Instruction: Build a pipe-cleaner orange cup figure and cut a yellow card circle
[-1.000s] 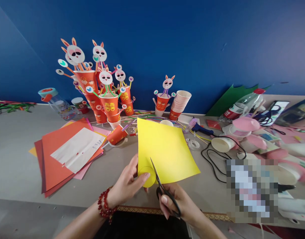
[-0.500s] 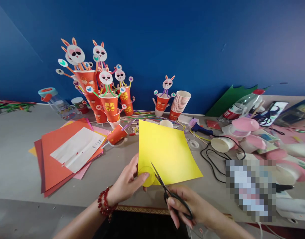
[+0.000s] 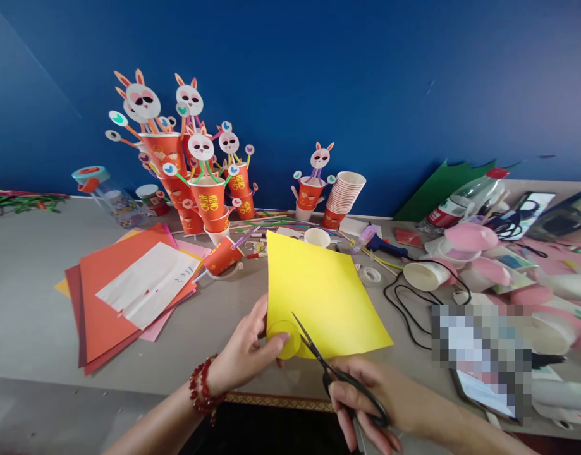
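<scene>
My left hand (image 3: 255,344) pinches a yellow sheet of paper (image 3: 325,291) by its lower left corner, thumb on top and fingers behind. A circle outline (image 3: 290,346) is drawn at that corner, partly under my thumb. In my right hand (image 3: 366,398) is a pair of scissors (image 3: 321,363) with black handles, fingers through the loops. Its blades point up and left at the sheet's lower edge, just right of the circle. One blade lies over the paper; I cannot tell how much of the other is behind it.
Coloured sheets (image 3: 105,278) lie at left beside a tipped red cup (image 3: 221,256). Rabbit-topped cups (image 3: 209,199) and a cup stack (image 3: 344,193) stand along the wall. At right are a glue gun (image 3: 385,246) with a looping black cord, a bottle (image 3: 461,205) and a phone (image 3: 489,392).
The yellow sheet and my left hand have shifted slightly right and down. My right hand has moved right and lower with the scissors, and their handles look wider apart.
</scene>
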Motion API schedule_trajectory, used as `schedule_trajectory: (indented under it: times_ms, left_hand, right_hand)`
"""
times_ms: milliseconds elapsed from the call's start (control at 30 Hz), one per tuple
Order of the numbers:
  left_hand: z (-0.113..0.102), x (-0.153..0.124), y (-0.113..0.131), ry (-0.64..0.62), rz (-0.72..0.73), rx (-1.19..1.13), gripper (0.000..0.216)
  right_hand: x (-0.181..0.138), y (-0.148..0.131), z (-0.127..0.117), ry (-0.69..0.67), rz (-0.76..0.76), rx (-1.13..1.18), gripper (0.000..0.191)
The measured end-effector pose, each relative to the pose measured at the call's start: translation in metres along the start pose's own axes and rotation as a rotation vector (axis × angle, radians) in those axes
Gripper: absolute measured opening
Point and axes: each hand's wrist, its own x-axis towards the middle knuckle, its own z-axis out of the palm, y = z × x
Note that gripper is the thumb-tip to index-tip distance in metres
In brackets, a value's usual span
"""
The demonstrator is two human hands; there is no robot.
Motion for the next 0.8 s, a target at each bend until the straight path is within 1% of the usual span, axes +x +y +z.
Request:
schedule_trajectory:
  times_ms: [100, 167, 267, 367, 433, 567, 700, 800]
  left_hand:
    - [0.003, 0.001, -0.003, 0.027, 0.020, -0.020, 0.049]
    - [0.006, 0.002, -0.006, 0.069, 0.035, -0.066, 0.045]
    - [0.013, 0.001, -0.013, 0.157, 0.041, -0.104, 0.038]
    - [0.018, 0.000, -0.022, 0.242, 0.002, -0.029, 0.037]
    - [0.019, -0.001, -0.026, 0.279, -0.006, 0.007, 0.037]
    - [0.021, -0.001, -0.028, 0.315, 0.033, 0.029, 0.034]
    - [0.025, -0.001, -0.026, 0.366, 0.068, 0.074, 0.036]
    - [0.027, -0.002, -0.024, 0.402, 0.075, 0.028, 0.034]
  right_hand:
    - [0.002, -0.001, 0.000, 0.168, 0.023, -0.137, 0.048]
    - [0.008, 0.003, 0.002, 0.209, -0.005, -0.137, 0.048]
    - [0.020, 0.011, 0.006, 0.163, -0.073, -0.052, 0.050]
    - [0.029, 0.015, 0.009, 0.142, -0.108, -0.024, 0.054]
    - [0.031, 0.016, 0.010, 0.110, -0.120, 0.000, 0.057]
    - [0.031, 0.015, 0.008, 0.045, -0.112, 0.049, 0.061]
    - [0.032, 0.015, 0.007, 0.067, -0.104, 0.006, 0.059]
    - [0.034, 0.015, 0.007, 0.086, -0.115, -0.025, 0.058]
